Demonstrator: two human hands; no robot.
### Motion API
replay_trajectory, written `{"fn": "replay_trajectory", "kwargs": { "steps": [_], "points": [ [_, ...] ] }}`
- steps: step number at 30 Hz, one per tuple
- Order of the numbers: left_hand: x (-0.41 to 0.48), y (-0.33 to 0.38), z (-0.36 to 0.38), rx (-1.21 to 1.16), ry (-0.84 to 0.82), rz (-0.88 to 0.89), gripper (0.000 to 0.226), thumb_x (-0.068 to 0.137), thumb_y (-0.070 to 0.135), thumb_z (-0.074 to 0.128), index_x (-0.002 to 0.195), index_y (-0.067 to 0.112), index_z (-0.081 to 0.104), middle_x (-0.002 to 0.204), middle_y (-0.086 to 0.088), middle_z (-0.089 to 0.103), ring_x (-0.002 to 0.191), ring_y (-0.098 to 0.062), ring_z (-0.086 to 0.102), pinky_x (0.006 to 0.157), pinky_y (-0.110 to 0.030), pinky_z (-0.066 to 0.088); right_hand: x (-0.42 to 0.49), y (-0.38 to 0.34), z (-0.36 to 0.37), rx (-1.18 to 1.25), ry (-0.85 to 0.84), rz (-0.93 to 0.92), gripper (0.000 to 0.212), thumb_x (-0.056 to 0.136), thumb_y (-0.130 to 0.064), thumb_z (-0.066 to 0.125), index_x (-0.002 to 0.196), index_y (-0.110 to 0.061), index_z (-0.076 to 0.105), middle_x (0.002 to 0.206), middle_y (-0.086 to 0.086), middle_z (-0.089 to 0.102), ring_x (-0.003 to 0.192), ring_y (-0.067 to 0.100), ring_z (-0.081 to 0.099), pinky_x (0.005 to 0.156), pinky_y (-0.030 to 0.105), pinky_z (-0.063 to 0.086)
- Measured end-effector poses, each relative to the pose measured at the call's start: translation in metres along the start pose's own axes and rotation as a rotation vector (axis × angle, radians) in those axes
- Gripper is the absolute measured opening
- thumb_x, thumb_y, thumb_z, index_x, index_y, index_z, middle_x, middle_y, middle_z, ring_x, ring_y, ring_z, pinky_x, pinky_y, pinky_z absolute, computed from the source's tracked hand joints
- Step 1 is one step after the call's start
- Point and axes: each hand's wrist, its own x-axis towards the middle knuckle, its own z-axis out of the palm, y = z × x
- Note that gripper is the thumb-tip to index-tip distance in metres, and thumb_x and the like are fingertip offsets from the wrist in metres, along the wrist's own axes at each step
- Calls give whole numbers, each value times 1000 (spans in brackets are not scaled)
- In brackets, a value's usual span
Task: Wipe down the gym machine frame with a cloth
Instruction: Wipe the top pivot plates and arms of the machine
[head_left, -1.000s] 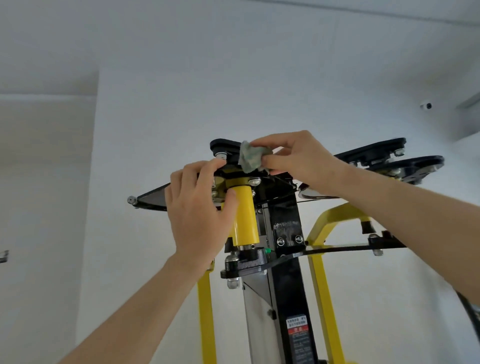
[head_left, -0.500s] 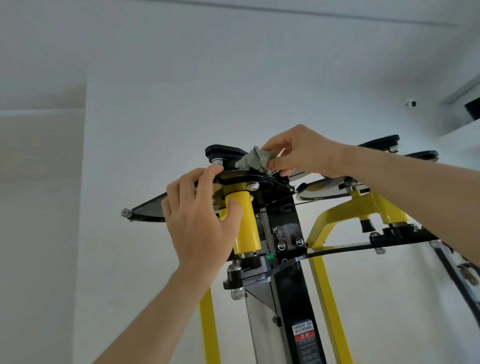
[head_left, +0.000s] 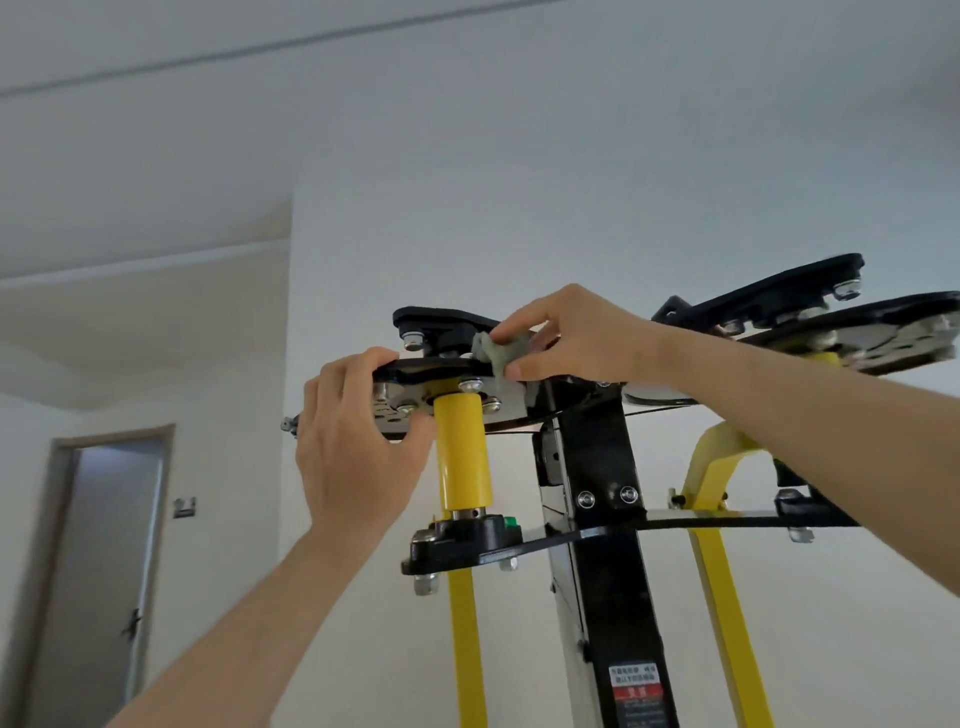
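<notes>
Pinching crumpled grey-green cloth (head_left: 497, 356) in right hand (head_left: 576, 338), pressed onto black top plate (head_left: 431, 367) of gym machine frame (head_left: 608, 467), at 1 o'clock from yellow pivot tube (head_left: 463, 457). Gripping plate edge with left hand (head_left: 358, 447) at 9 o'clock of tube, fingers over top, thumb beneath. Doorway (head_left: 104, 571) far at 8 o'clock.

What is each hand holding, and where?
Right hand pinches the bunched-up cloth; left hand grips the edge of the black top plate.
</notes>
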Motion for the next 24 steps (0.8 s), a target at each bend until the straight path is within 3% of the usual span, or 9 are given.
{"fn": "replay_trajectory", "kwargs": {
  "steps": [4, 12, 15, 20, 22, 24],
  "points": [
    [-1, 4, -6, 78, -65, -19, 56, 76, 25, 75, 126, 32, 54, 124, 16, 53, 114, -10, 48, 84, -30, 36, 4, 13, 3, -68, -2, -62, 30, 87, -16, 77, 116, -22, 75, 96, -24, 65, 88, -12, 62, 82, 8, 48],
    [3, 9, -19, 115, -203, -39, 61, 77, 27, 77, 131, 35, 49, 127, 17, 49, 117, -11, 49, 87, -33, 41, -6, 57, -11, -183, 5, 34, 27, 86, -11, 77, 113, -18, 77, 89, -26, 60, 76, -27, 53, 71, -6, 37],
    [2, 10, -16, 134, -190, -42, 63, 75, 28, 76, 131, 34, 48, 128, 15, 49, 114, -8, 47, 84, -32, 41, -8, 51, -5, -175, 17, 12, 24, 89, -14, 74, 112, -21, 77, 87, -25, 59, 79, -18, 56, 78, 3, 41],
    [4, 18, -7, 303, -95, 19, 55, 73, 29, 73, 123, 22, 53, 118, 5, 56, 109, -17, 51, 92, -33, 38, -7, 31, 10, -117, 26, -89, 23, 94, -13, 68, 112, -25, 76, 92, -27, 57, 88, -21, 52, 78, -4, 33],
    [8, 25, -2, 397, -64, 143, 51, 73, 32, 69, 121, 19, 56, 117, 3, 58, 114, -21, 53, 98, -37, 40, -10, 31, 6, -131, 15, -72, 23, 95, -14, 66, 114, -23, 75, 96, -21, 62, 88, -8, 56, 83, 5, 39],
    [11, 33, 5, 442, -95, 306, 54, 74, 34, 64, 125, 17, 60, 125, 1, 59, 123, -24, 52, 104, -43, 39, -14, 38, 1, -193, -2, -22, 22, 96, -12, 65, 116, -17, 75, 104, -2, 69, 97, 9, 60, 93, 25, 44]
  ]
}}
